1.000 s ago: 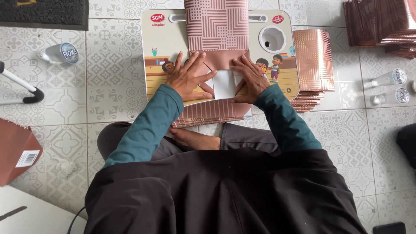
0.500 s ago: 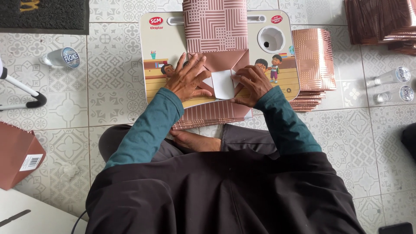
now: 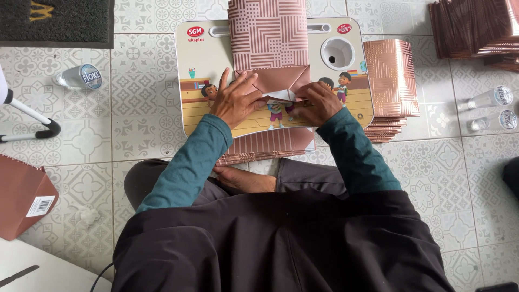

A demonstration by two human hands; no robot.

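Observation:
A flat copper-pink patterned paper bag (image 3: 268,38) lies on a cream lap desk (image 3: 200,59) with a cartoon print. Its near end is folded into a plain pink flap (image 3: 278,80) with a white corner showing. My left hand (image 3: 236,99) presses flat on the flap's left side, fingers spread. On the right side of the flap, my right hand (image 3: 317,103) pinches the fold's lower edge with curled fingers.
Stacks of the same bags lie right of the desk (image 3: 390,81), under its near edge (image 3: 265,148) and at the far right (image 3: 476,27). Plastic bottles lie left (image 3: 81,75) and right (image 3: 489,97). A dark mat (image 3: 54,21), a stand leg (image 3: 27,116) and a brown box (image 3: 21,197) sit left.
The bag's bottom flaps have been folded further in: the white inner panel that showed between my hands is now almost covered. Both hands moved slightly up and inward.

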